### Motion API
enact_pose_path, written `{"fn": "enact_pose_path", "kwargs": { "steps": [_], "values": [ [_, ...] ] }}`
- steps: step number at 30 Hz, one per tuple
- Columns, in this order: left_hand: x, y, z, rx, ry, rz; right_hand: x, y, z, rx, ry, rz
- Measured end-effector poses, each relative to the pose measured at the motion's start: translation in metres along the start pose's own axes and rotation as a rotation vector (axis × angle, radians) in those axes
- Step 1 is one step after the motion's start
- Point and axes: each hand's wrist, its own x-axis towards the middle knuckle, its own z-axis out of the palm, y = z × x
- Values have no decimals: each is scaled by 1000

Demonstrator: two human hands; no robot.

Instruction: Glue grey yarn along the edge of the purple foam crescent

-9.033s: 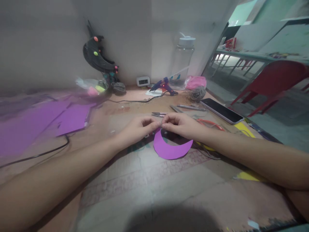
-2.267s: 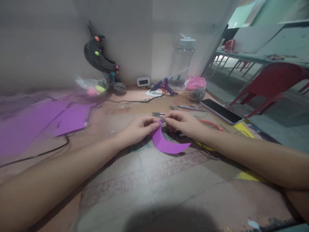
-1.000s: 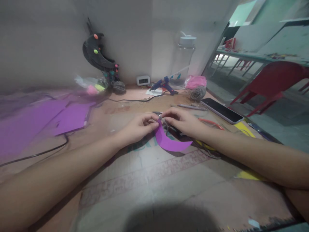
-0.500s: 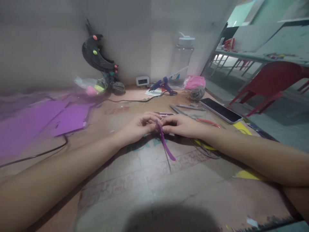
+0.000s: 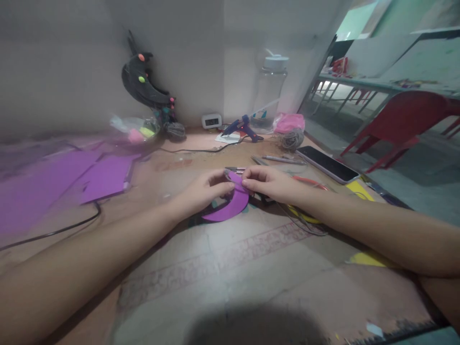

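Crescent (image 5: 236, 205), purple and flat, is over the counter (image 5: 201, 273), on the near side of the glue gun (image 5: 242, 128). The left hand (image 5: 204, 194) pinches it from the inner curve, thumb on the front face; the right hand (image 5: 269, 183) nips the outer edge below the upper end between thumb and fingertips. At that end shows a small grey bit (image 5: 227, 175), perhaps yarn, though the view is too blurred to be sure. By its look the piece should handle like thin card: very light, bendy, not slippery, easily creased. Its broad middle seems the best hold, with a soft pinch; the pointed ends would likely fold first. From the glue gun, the clock (image 5: 212, 121) stands just left, the bottle (image 5: 270, 91) behind and right, and the phone (image 5: 327, 164) lies nearer and well right.
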Motion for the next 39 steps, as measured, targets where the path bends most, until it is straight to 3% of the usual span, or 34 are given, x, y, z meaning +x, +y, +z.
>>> {"fn": "enact_pose_path", "kwargs": {
  "steps": [7,20,27,39],
  "values": [
    [-1,-3,1,71,-3,-111,-3,-2,2,-52,18,-12],
    [-2,-2,0,158,-20,-86,-5,-5,3,-177,10,-59],
    [-2,-2,-1,221,-1,-60,-1,7,-1,-132,243,-103],
    [-3,-2,-1,236,-13,-73,0,6,1,-231,263,-106]
  ]
}}
